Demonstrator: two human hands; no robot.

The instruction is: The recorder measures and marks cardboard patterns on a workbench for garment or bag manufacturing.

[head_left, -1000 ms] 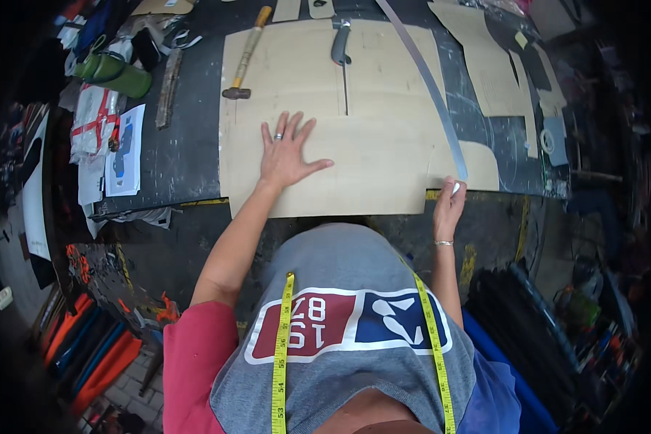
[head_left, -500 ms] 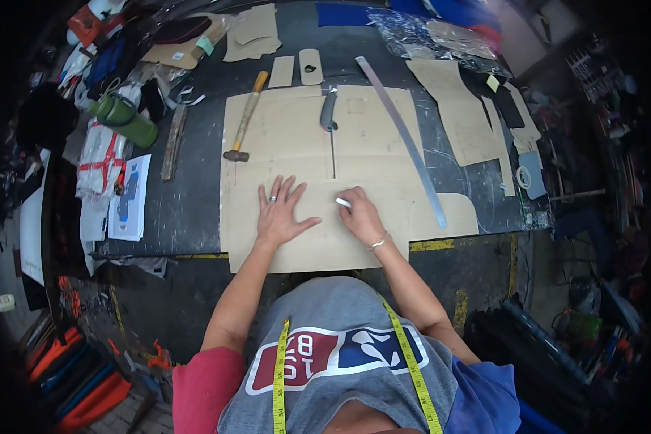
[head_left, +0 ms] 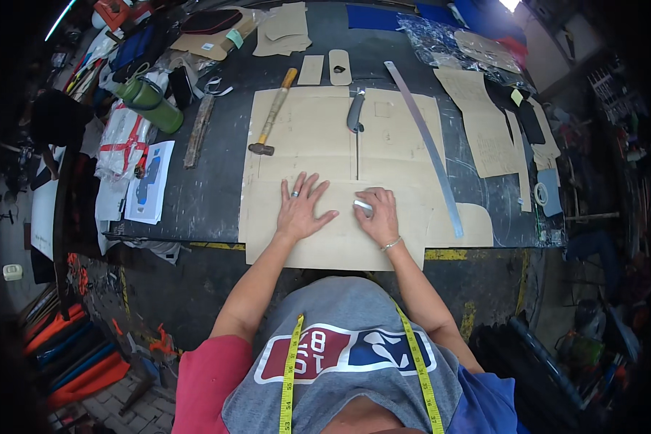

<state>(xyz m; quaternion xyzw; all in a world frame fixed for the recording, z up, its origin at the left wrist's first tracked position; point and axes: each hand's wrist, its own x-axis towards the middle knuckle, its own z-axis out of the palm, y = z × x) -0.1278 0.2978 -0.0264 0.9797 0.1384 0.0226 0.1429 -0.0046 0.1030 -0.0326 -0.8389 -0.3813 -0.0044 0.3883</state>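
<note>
A large tan cardboard sheet [head_left: 289, 249] lies on the dark table and reaches past its front edge; a narrow dark slit runs down its upper middle. My left hand [head_left: 301, 212] rests flat on it with the fingers spread, a ring on one of them. To its right, just below the slit, my right hand [head_left: 380, 217] grips a short white stick [head_left: 363, 208] between thumb and fingers, close over the cardboard. Beyond my hands, a grey-handled utility knife [head_left: 355, 112] lies at the slit's top, a wooden-handled hammer [head_left: 276, 108] left of it and a long steel ruler [head_left: 427, 148] to the right.
Several cut cardboard pieces [head_left: 477, 123] lie at the right and far side. On the left are a green bottle [head_left: 150, 105], a printed sheet [head_left: 150, 184] and a worn wooden strip [head_left: 199, 132]. A person [head_left: 54, 123] is at another table at far left. A yellow measuring tape [head_left: 289, 376] hangs over my chest.
The view has shifted, so the table appears farther right. My left hand keeps its place on the cardboard. The white stick has turned a little in my right hand's fingers and shows more.
</note>
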